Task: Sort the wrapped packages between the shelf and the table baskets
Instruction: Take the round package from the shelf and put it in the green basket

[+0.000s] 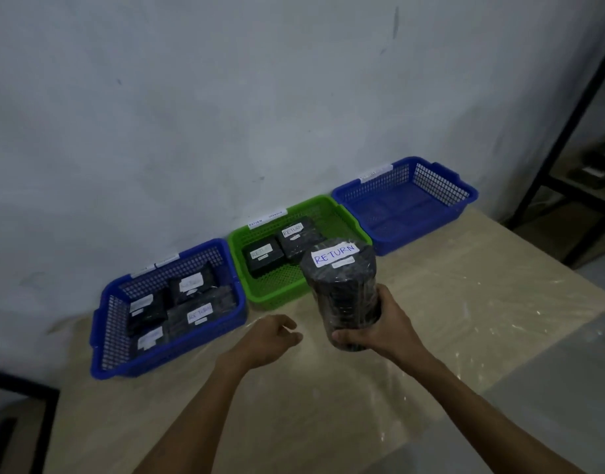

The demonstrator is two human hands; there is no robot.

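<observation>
Right hand (379,328) holds the black wrapped package (342,289) by its lower end, fingers (343,336) curled round the base. Package near upright, white "RETURN" label on its top face. Left hand (270,340) hovers just left of those fingers over the desk (465,302), loosely curled, holding nothing. Green basket (273,299) sits directly beyond the fingers, its far-rim tag reading RETURN, with two labelled packages toward its far left. Judged target: green. Carry forward over the near rim and lower onto bare mesh right of the two packages. Lay it on its side and let go low. The grip is at one end only, so the left hand could steady the top. Blue basket (164,364) lies left of the fingers, tag unreadable.
</observation>
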